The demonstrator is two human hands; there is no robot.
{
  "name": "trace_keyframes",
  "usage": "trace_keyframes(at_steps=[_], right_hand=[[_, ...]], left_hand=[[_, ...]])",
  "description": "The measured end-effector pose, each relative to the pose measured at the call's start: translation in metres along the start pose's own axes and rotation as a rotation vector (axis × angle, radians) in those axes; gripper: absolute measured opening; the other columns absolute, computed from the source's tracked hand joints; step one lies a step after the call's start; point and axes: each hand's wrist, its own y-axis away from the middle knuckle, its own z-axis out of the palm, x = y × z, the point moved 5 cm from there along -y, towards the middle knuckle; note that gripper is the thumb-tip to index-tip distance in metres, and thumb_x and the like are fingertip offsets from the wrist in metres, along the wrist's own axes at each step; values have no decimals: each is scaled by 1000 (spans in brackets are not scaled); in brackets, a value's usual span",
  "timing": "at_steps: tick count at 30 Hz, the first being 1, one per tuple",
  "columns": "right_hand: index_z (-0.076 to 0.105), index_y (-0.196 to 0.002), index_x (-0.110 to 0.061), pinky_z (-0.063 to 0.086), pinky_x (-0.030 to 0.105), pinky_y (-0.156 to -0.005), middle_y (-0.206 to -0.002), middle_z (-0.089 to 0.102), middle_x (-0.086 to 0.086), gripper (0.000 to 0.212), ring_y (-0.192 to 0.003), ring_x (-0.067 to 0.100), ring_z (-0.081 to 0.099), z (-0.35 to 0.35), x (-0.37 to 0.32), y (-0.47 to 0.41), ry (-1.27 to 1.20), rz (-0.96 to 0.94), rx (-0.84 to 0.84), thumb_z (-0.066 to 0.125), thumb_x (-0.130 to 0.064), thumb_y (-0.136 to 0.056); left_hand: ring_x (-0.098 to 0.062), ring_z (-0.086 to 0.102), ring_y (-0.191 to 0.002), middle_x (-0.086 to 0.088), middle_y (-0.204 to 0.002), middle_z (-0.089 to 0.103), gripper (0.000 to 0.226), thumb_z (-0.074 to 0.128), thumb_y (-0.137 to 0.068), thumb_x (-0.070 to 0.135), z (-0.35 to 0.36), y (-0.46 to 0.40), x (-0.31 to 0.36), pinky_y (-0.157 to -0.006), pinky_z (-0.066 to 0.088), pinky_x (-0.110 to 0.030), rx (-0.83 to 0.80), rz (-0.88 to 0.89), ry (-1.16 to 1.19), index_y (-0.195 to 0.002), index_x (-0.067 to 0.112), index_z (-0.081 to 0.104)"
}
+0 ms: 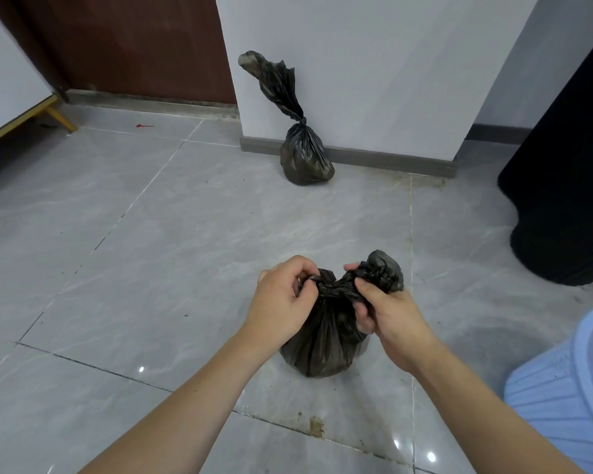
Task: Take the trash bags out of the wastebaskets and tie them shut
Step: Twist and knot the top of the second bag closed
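Two bare forearms reach in from the near edge. Left hand (pixel 281 302) pinches the twisted neck of a black trash bag (pixel 326 343) on its left side; right hand (pixel 387 319) grips the bunched plastic on the right, fingers curled round it. Bag sits on grey floor tiles (pixel 151 251), centre. Far, against the white wall (pixel 374 80): a second black bag (pixel 303 155), knotted. Near right: light-blue wastebasket (pixel 569 388). Far right: a black bin (pixel 569 165).

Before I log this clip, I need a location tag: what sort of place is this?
Probably an indoor hallway or room corner in a home or office: grey floor tiles, a white wall with a baseboard, a brown door, and a blue wastebasket.
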Motion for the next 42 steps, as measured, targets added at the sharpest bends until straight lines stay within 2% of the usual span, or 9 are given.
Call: trace_keyframes(at_steps=[5, 10, 12, 17, 22, 26, 33, 37, 42], right_hand=[[63, -88, 0, 45, 23, -48, -66, 57, 10, 13, -52, 16, 52, 3, -4, 6, -324, 177, -180, 53, 4, -81], [58, -73, -4, 35, 25, -42, -58, 56, 8, 24, -46, 18, 48, -4, -12, 3, 183, -11, -64, 53, -7, -96], [53, -72, -9, 28, 24, -41, -59, 48, 6, 23, -48, 15, 40, -9, -10, 0, 171, -13, 19, 57, -11, -95], [52, -88, -6, 26, 16, -31, -70, 50, 4, 5, -45, 8, 41, -4, 4, -3, -505, 182, 44, 50, -1, -86], [61, -79, -1, 36, 16, -35, -70, 58, 6, 41, -44, 9, 46, 11, 2, 3, -782, 186, -58, 81, 0, -43], [55, -78, -6, 41, 19, -43, -74, 58, 9, 16, -52, 13, 48, 15, 4, 8, -795, 157, -73, 67, -2, -68], [64, -108, 2, 49, 25, -56, -87, 61, 14, 61, -65, 18, 53, 15, 11, 12, -1013, 148, -158, 79, 7, -50], [65, -98, 1, 47, 19, -50, -87, 64, 13, 16, -61, 13, 50, 21, 13, 13, -843, 206, -67, 52, -4, -90], [54, -87, -6, 47, 22, -46, -91, 66, 17, 15, -57, 17, 52, 23, 14, 8, -744, 270, -21, 42, -10, -96]], left_hand=[[3, 46, -78, 26, -78, 47, 24, 52, -87, 10, -1, 2, 5, -90, 33, -29, 27, 219, -245, -95, 25, 68], [-7, 52, -81, 21, -87, 53, 17, 57, -88, 11, -5, 1, 4, -88, 33, -26, 79, 256, -318, -96, 23, 66], [-5, 55, -76, 17, -83, 60, 14, 60, -90, 11, -6, 1, 1, -84, 39, -20, 52, 87, -141, -92, 23, 66], [-8, 54, -54, -2, -63, 60, 13, 63, -89, -5, 3, 2, -9, -54, 41, -19, -77, -410, 617, -85, 7, 62], [-12, 50, -50, -2, -62, 57, 20, 57, -91, -4, 8, 0, -6, -48, 33, -23, -152, -590, 939, -80, 13, 56], [-11, 47, -49, 0, -61, 58, 19, 55, -90, 2, 12, -2, -10, -49, 32, -24, -217, -760, 1003, -80, 17, 55], [-11, 56, -56, 1, -66, 66, 16, 58, -85, 9, 12, 4, -13, -57, 30, -26, -301, -910, 1041, -72, 15, 65], [-12, 45, -51, 2, -63, 57, 17, 58, -90, 9, 11, 1, -11, -54, 30, -26, -332, -825, 1058, -76, 20, 57], [-10, 34, -49, 2, -60, 42, 17, 57, -93, 5, 7, -3, -8, -52, 29, -27, -387, -581, 645, -81, 18, 56]])
